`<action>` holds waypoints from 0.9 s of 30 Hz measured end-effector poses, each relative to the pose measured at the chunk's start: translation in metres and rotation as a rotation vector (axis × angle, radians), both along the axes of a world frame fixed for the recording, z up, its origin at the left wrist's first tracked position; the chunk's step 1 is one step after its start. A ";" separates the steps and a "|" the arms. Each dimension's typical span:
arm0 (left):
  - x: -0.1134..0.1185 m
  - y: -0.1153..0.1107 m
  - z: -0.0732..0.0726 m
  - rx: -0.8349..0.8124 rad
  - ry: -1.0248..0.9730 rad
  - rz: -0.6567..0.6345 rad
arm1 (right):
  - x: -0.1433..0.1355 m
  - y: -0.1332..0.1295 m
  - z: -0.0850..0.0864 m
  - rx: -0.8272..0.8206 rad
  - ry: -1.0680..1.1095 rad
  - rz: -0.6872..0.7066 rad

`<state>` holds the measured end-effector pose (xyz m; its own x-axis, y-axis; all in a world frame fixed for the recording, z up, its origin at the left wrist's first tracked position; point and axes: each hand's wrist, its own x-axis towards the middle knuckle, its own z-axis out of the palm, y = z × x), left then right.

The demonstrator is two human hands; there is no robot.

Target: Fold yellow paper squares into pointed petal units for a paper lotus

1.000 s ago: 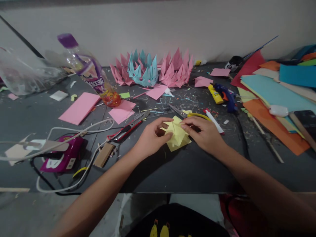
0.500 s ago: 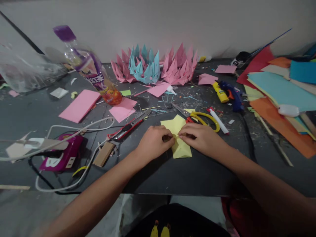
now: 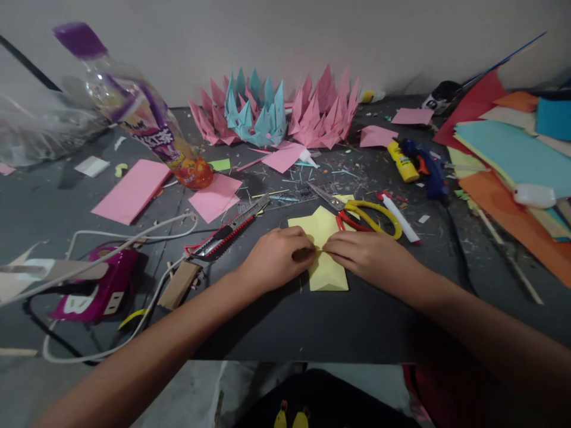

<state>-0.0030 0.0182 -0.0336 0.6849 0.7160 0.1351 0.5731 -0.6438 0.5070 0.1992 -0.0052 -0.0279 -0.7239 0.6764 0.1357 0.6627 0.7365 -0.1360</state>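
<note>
Layout of the worktable (image 3: 285, 333): a paper sheet (image 3: 329, 276) lay toward the front edge, between the left hand (image 3: 279, 255) and the right hand (image 3: 375, 255); scissors (image 3: 341, 206) lay behind the right hand; a utility knife (image 3: 232, 230), left of them; paper crowns (image 3: 256, 126) stood at the back, before the wall (image 3: 285, 30); a bottle (image 3: 154, 128) stood left of the crowns, a glue gun (image 3: 435, 178) lay right.

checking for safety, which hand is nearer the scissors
Right. The right hand is just on the near side of the scissors; the left hand is farther off, to their left, at the yellow paper.
</note>
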 end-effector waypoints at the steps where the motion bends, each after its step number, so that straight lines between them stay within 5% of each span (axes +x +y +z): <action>1: -0.001 0.001 -0.001 0.011 -0.010 -0.009 | 0.001 0.000 -0.001 0.003 0.000 0.004; 27: -0.015 0.003 0.001 0.431 0.172 -0.319 | 0.006 -0.003 -0.005 0.145 -0.002 0.087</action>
<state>-0.0178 0.0211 -0.0322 0.8964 0.3746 0.2368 0.3673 -0.9270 0.0760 0.2052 -0.0078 -0.0326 -0.7793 0.5844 0.2262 0.5955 0.8030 -0.0231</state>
